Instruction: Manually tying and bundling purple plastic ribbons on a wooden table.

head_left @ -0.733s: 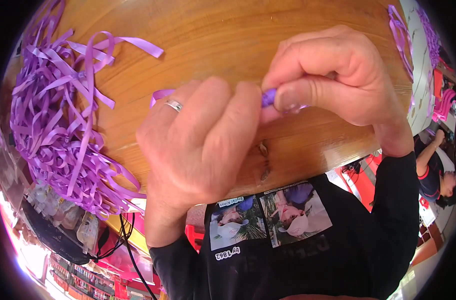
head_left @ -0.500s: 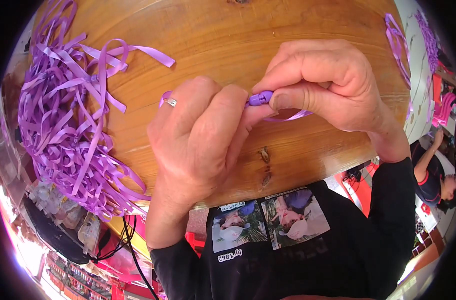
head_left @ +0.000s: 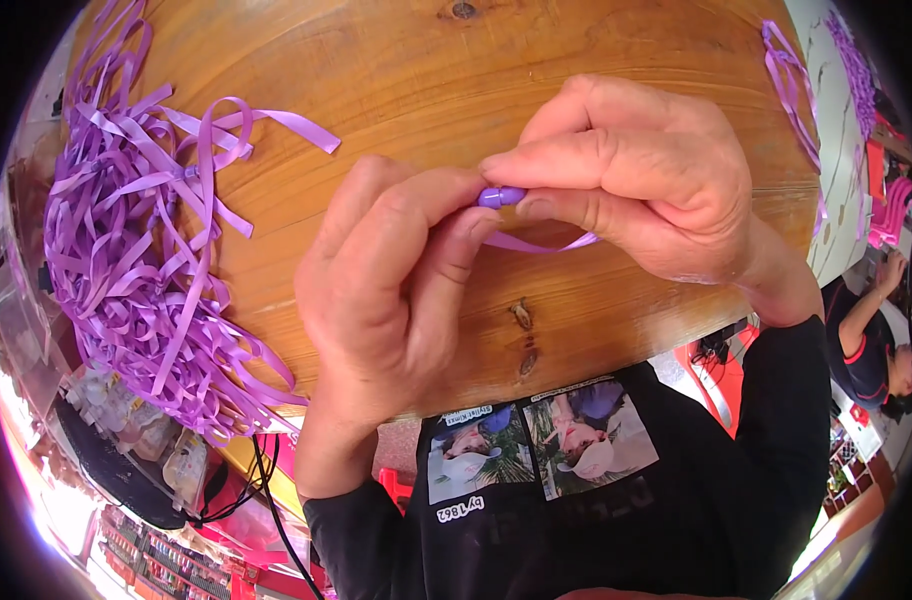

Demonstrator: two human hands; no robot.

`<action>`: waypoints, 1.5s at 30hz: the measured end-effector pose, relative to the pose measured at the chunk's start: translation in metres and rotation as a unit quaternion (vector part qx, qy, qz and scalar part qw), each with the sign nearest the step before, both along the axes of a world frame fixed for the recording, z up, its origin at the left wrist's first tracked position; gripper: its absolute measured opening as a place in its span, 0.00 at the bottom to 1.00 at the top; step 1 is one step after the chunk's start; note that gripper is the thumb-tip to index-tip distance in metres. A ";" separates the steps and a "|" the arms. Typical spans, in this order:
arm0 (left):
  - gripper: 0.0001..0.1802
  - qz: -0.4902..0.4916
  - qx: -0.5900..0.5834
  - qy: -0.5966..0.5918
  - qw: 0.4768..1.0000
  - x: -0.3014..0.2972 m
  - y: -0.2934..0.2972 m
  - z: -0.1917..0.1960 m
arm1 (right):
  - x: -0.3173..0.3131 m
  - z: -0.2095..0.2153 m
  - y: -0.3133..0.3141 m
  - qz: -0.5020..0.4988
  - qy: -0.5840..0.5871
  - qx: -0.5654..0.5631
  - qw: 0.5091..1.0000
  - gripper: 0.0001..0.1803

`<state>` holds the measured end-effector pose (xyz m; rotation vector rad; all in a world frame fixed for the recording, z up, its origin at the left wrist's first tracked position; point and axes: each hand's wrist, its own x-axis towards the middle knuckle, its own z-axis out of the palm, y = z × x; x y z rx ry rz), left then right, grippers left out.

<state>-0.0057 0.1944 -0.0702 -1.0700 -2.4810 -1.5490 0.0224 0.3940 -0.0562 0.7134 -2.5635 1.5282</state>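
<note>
Between my two hands, just above the wooden table, is a small purple plastic buckle. My left hand pinches its left end between thumb and forefinger. The thumb and fingertips of my right hand close on its right end. A purple ribbon hangs in a low curve beneath the buckle, toward my right hand. My fingers cover both ends of the buckle, so where the ribbon joins it is hidden.
A big tangled heap of purple ribbons lies along the table's left side. More ribbon loops rest at the right edge, by a white marbled surface. Black cables hang at lower left. Another person is at far right.
The buckle has shifted slightly left and now lies more level. My left thumb has come into view at its end. The right fingertips have moved left along it.
</note>
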 end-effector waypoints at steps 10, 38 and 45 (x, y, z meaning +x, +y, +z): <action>0.08 -0.017 0.216 -0.387 0.896 0.013 -0.002 0.001 | 0.000 0.004 -0.003 -0.007 -0.037 -0.064 0.997 0.15; 0.09 0.033 0.261 -0.494 0.829 0.019 0.004 0.009 | -0.007 0.004 0.001 0.036 -0.006 -0.081 0.996 0.12; 0.06 0.000 0.304 -0.471 0.828 0.024 0.003 0.003 | -0.007 0.005 0.001 0.041 -0.008 -0.077 0.996 0.12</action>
